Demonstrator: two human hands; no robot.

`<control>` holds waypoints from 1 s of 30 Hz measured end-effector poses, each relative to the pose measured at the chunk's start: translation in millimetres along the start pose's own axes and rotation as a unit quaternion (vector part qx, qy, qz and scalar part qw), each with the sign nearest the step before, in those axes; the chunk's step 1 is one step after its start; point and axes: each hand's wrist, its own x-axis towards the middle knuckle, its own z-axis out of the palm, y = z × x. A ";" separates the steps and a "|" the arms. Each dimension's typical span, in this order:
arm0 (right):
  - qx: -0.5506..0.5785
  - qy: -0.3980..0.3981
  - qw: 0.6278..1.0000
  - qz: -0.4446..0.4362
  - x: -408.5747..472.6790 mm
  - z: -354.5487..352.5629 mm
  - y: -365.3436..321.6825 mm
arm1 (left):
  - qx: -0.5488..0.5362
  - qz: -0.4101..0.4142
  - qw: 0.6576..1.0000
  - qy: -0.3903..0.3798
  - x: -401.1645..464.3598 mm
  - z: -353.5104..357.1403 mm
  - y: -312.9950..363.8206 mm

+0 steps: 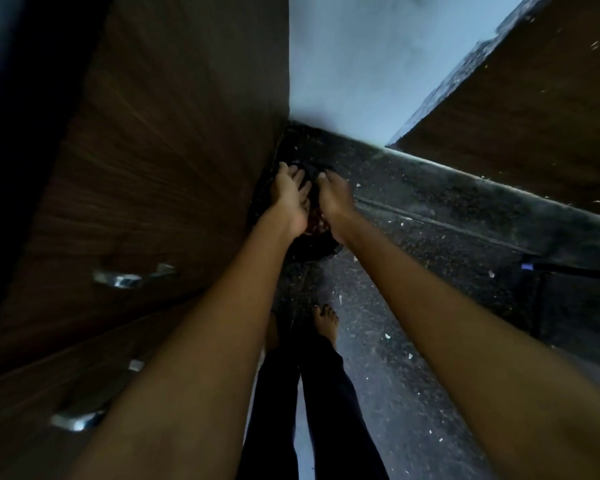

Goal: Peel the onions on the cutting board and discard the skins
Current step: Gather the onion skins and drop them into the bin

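Both hands are reaching down over the dark bin (314, 249) in the corner beside the wooden cabinet (160, 161). I am seeing the left hand (290, 199) with fingers spread; the right hand (335, 202) I cannot tell. Reddish onion skins (315, 221) are lying inside the bin, between the wrists.

Bin (321, 251) contents behind hands, blurred

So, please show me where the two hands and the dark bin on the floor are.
left hand (289, 197), head view, back of hand.
right hand (334, 197), head view, back of hand.
bin (321, 247), head view, near rim.
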 end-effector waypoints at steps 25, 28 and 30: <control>0.193 -0.285 0.911 -0.229 -366.9 51.9 -253.3 | -0.202 0.391 0.898 0.013 -433.7 -29.0 163.2; 0.076 -0.329 0.898 -0.282 -396.0 83.2 -247.9 | -0.211 0.438 0.871 0.061 -454.1 -69.6 161.8; 0.047 -0.364 0.886 -0.282 -408.9 107.6 -233.8 | -0.220 0.457 0.856 0.099 -460.5 -101.0 155.9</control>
